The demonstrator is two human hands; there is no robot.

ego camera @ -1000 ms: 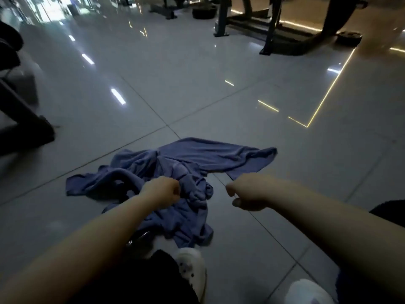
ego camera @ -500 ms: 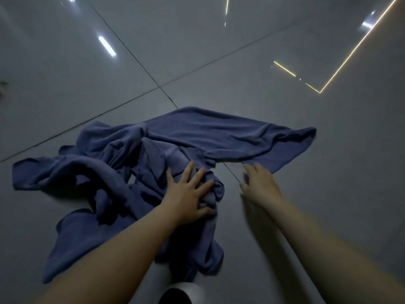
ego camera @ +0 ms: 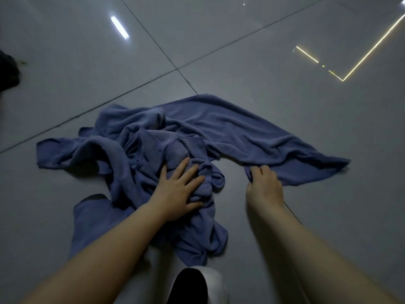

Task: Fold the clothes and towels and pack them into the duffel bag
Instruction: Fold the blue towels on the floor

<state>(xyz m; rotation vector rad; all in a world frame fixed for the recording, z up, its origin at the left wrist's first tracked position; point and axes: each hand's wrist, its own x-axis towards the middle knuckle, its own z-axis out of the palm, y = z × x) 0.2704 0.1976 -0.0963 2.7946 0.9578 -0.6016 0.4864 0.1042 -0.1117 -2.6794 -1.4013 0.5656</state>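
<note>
Since half a second ago our right hand [ego camera: 264,185] has reached the towel [ego camera: 252,137] and now pinches its near edge with curled fingers; our left hand [ego camera: 178,189] stays flat, fingers spread, pressing the bunched middle. Beyond the right hand the cloth runs smooth to a far corner; left of the left hand it lies crumpled. Bare floor [ego camera: 306,216] opens right of the right hand. Glossy tiles mirror ceiling lights. A shoe [ego camera: 210,284] sits below our wrists.
</note>
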